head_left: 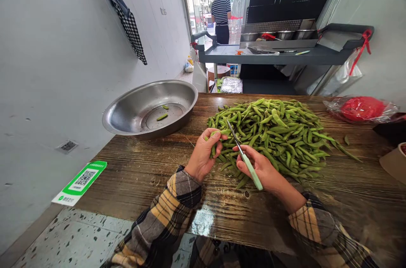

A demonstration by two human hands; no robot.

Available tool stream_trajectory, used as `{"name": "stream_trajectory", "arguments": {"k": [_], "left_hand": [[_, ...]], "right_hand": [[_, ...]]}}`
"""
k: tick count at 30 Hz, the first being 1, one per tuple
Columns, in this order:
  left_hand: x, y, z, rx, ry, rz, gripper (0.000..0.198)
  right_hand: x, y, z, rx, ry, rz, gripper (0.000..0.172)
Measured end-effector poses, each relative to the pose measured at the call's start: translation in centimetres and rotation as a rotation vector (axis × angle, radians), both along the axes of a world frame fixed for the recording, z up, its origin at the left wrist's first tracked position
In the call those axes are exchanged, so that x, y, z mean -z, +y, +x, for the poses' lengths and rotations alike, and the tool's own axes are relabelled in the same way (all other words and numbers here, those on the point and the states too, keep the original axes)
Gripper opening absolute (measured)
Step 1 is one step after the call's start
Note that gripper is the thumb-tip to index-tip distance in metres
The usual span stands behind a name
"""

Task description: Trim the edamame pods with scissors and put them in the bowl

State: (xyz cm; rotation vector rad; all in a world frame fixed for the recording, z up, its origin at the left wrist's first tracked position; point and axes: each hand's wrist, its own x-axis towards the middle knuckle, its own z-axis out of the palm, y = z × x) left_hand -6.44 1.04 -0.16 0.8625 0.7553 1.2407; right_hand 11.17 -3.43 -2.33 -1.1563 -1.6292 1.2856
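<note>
Green pods (212, 152), perhaps several, lie within the curled left hand (202, 153), near scissors (250, 167) the right hand (264, 170) holds.

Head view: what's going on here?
A person's left hand holds a few edamame pods. The right hand holds green-handled scissors, blades close to a held pod's end. A large heap of pods lies on the wooden table; the steel basin to its left has only a couple in it.
</note>
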Motion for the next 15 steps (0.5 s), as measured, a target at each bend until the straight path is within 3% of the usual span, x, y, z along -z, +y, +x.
{"name": "stream_trajectory", "arguments": {"k": [9, 15], "left_hand": [[0.17, -0.48, 0.57, 0.053, 0.059, 0.033, 0.023], [-0.10, -0.23, 0.43, 0.004, 0.075, 0.030, 0.024]], "right_hand": [[-0.10, -0.06, 0.24, -0.001, -0.021, 0.035, 0.042], [-0.01, 0.02, 0.11, 0.070, -0.064, 0.045, 0.039]]}}
